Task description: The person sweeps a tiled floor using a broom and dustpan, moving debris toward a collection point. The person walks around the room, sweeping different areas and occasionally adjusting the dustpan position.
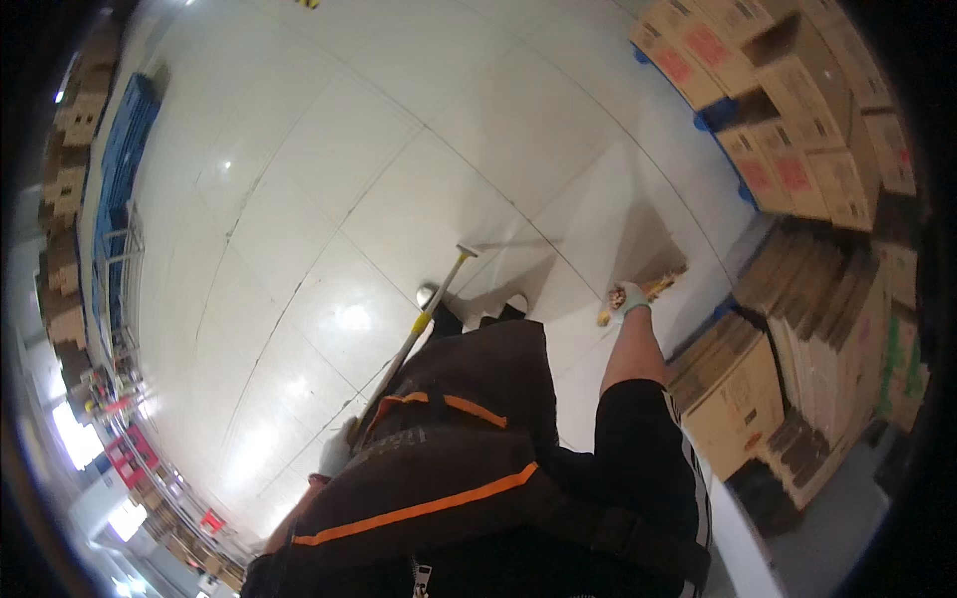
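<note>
My left hand [337, 450], in a pale glove, is closed round the lower part of a long pole [401, 351] at the left side of my apron. Yellow sleeves mark the pole, which slants up and right past my shoe; my apron hides part of it. Out to the right, my right hand [630, 299], also in a pale glove, grips a crumpled yellow-brown strip [660, 285]. The strip sticks out on both sides of the fist, and its exact kind is unclear. My dark apron [469, 439] with orange trim covers the lower middle.
Stacked cardboard boxes [788, 149] stand on blue pallets at the right. Nearer, flattened cartons [733, 399] lean in bundles. Glossy pale floor tiles [399, 149] spread ahead. Along the left stand blue pallets [128, 149], a metal cart [122, 249] and more boxes.
</note>
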`<state>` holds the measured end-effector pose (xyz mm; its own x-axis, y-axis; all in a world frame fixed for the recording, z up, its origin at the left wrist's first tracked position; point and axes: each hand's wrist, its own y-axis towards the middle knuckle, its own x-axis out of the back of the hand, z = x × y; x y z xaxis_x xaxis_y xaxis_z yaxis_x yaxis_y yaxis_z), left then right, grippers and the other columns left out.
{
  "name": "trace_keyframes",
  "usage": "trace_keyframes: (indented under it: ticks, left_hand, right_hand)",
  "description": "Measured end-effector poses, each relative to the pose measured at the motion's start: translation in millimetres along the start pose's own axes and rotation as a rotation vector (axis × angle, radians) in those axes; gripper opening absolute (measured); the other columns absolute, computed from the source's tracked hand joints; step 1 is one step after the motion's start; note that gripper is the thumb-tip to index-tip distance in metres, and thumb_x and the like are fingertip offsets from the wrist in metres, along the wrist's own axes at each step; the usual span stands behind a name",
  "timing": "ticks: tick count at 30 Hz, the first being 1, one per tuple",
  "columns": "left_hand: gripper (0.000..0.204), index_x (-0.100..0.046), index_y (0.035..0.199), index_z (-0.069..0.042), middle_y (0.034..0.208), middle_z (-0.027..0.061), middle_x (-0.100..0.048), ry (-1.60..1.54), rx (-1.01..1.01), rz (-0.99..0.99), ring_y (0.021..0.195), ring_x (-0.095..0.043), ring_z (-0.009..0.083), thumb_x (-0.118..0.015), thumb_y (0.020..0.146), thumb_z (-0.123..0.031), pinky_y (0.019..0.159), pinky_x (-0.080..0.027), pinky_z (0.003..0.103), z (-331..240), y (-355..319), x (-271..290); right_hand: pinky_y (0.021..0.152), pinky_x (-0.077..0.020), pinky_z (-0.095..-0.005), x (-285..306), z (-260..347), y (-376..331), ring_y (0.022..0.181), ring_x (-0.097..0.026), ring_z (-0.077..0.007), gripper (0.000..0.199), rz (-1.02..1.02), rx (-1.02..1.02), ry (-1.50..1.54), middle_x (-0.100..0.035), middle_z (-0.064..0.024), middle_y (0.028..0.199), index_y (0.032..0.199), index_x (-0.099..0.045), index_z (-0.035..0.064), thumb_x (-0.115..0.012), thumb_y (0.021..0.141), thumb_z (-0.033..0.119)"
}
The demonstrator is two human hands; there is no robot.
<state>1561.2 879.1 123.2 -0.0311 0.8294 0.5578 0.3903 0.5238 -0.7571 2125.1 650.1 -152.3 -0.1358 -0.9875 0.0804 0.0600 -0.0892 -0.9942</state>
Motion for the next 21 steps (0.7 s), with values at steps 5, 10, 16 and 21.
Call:
trace_keyframes:
  ticks: [5,10,16,21]
  left_hand:
    - [0.052,-0.042,0.126,0.004,0.107,0.0205,-0.06,-0.512,0.304,-0.207,0.103,-0.057,0.0282,-0.06,0.083,-0.019,0.088,-0.043,0.033,62,-48,-74]
    - [0.051,-0.045,0.122,0.005,0.102,0.0195,-0.061,-0.704,0.302,-0.247,0.099,-0.058,0.0288,-0.06,0.08,-0.019,0.087,-0.044,0.035,130,-23,-92]
    - [0.05,-0.046,0.121,0.005,0.1,0.0189,-0.062,-0.778,0.458,-0.288,0.097,-0.059,0.0285,-0.06,0.08,-0.019,0.085,-0.044,0.035,158,-48,-104]
    - [0.049,-0.046,0.121,0.005,0.099,0.0184,-0.062,-0.794,0.52,-0.268,0.096,-0.059,0.0281,-0.06,0.08,-0.019,0.084,-0.045,0.035,174,-47,-99]
  right_hand:
    - [0.036,-0.0243,-0.028,-153,-72,12,0.038,-0.03,-0.0132,0.021,0.226,-0.1,-0.8,-0.027,-0.001,0.049,0.07,-0.039,0.0061,-0.043,0.089,0.014]
    - [0.043,-0.0403,-0.0368,-241,-217,158,0.05,-0.051,-0.0247,0.024,0.277,-0.058,-1.242,-0.055,-0.0109,0.072,0.089,-0.053,0.0025,-0.041,0.085,0.023]
    - [0.048,-0.0476,-0.0423,-341,-487,45,0.061,-0.059,-0.0281,0.053,0.437,-0.096,-1.713,-0.059,-0.0189,0.086,0.125,-0.034,0.003,-0.052,0.076,0.013]
    - [0.04,-0.0426,-0.0383,-386,-484,-66,0.05,-0.051,-0.0216,0.061,0.728,-0.15,-1.808,-0.055,-0.015,0.076,0.121,-0.038,0.0053,-0.063,0.067,0.005]
